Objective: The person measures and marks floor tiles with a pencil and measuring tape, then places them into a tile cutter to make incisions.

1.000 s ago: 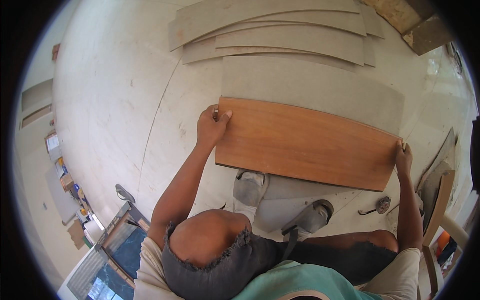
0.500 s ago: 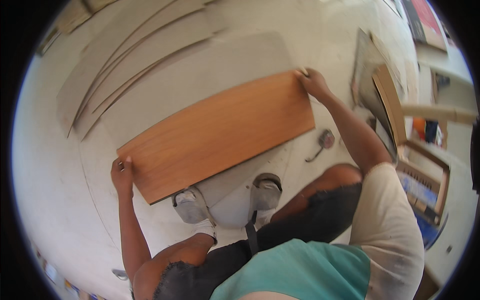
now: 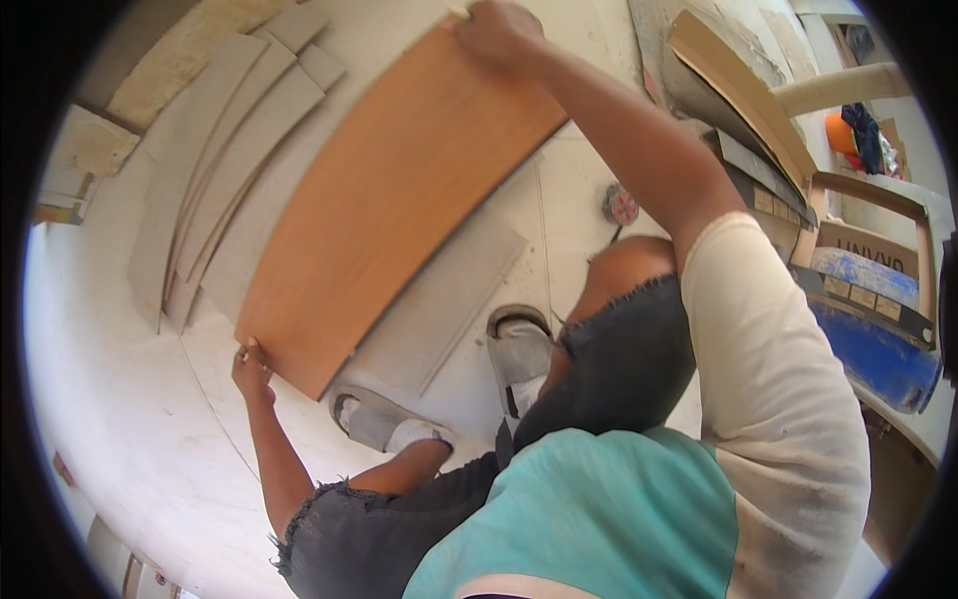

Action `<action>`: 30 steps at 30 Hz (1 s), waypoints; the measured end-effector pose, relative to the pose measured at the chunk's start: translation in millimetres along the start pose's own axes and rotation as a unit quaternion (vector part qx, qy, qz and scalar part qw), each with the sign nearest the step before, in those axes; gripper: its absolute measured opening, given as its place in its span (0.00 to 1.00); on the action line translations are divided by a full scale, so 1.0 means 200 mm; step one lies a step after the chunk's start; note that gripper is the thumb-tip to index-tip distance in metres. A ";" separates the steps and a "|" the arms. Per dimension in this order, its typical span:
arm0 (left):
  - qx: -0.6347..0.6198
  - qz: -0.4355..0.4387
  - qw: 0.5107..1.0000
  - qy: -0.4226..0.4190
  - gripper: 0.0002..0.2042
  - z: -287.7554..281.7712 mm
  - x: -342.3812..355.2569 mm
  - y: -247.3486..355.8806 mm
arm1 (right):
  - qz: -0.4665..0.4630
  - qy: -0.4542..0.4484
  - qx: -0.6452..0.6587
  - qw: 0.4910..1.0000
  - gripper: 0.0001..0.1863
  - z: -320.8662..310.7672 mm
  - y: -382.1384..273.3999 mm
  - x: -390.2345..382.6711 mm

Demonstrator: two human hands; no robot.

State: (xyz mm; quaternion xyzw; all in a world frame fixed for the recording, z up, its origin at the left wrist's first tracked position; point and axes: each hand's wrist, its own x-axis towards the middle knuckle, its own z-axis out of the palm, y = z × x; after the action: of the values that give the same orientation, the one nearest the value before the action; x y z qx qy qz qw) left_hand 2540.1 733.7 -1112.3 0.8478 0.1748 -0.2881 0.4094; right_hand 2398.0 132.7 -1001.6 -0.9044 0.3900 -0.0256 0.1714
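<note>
A long wood-grain orange-brown board slants across the view in front of me, its top end far and to the right. My left hand pinches its near left corner, thumb on the face. At the far end, my right hand is closed around the other corner, with the fingertips partly hidden by the edge. Beneath the board lies a grey flat panel, mostly covered by it. A round red and grey tape measure rests on the floor right of the board.
Several thin grey sheets lie stacked on the floor at left. My sandalled feet stand just behind the board's near edge. On the right are a cardboard piece, an open cardboard box, a blue drum-like container and an orange container.
The board has swung so its right end points farther away, with my right hand moving up and left. My left hand still holds its corner. The whole view has shifted.
</note>
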 end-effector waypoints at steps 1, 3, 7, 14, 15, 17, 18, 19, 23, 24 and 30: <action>0.008 -0.001 1.000 0.009 0.29 -0.01 0.00 0.02 | 0.014 -0.010 0.010 1.000 0.25 0.03 0.03 -0.01; 0.033 0.030 0.999 0.022 0.28 -0.07 0.04 -0.02 | 0.043 -0.051 0.030 0.997 0.25 0.09 0.08 -0.06; 0.100 0.081 0.991 0.041 0.25 0.01 -0.01 -0.01 | 0.098 -0.144 0.005 0.985 0.22 0.22 0.33 -0.18; 0.123 0.135 0.981 0.070 0.24 0.05 -0.05 -0.01 | 0.124 -0.172 0.004 0.977 0.21 0.30 0.40 -0.23; 0.121 0.132 0.981 0.068 0.24 0.05 -0.06 -0.01 | 0.130 -0.172 0.009 0.977 0.21 0.29 0.38 -0.22; 0.130 0.136 0.979 0.074 0.24 0.06 -0.07 0.01 | 0.106 -0.130 0.015 0.986 0.21 0.32 0.38 -0.21; 0.142 0.142 0.976 0.082 0.24 0.07 -0.07 0.01 | 0.095 -0.109 0.019 0.989 0.21 0.34 0.39 -0.21; 0.154 0.148 0.973 0.089 0.24 0.07 -0.08 0.02 | 0.105 -0.124 0.023 0.986 0.22 0.35 0.41 -0.20; 0.121 0.143 0.980 0.067 0.23 0.07 -0.11 0.05 | 0.127 -0.143 0.043 0.981 0.24 0.34 0.38 -0.18; 0.122 0.134 0.982 0.059 0.22 0.06 -0.12 0.08 | 0.128 -0.139 0.048 0.981 0.24 0.34 0.38 -0.18; 0.110 0.120 0.985 0.052 0.21 0.05 -0.11 0.08 | 0.146 -0.138 0.085 0.976 0.22 0.34 0.35 -0.19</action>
State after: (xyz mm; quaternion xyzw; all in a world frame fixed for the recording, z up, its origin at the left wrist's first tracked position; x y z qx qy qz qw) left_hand 2527.0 714.4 -1094.2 0.9163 0.0603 -0.2097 0.3357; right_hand 2335.8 134.9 -1085.0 -0.8147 0.4866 0.0919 0.3017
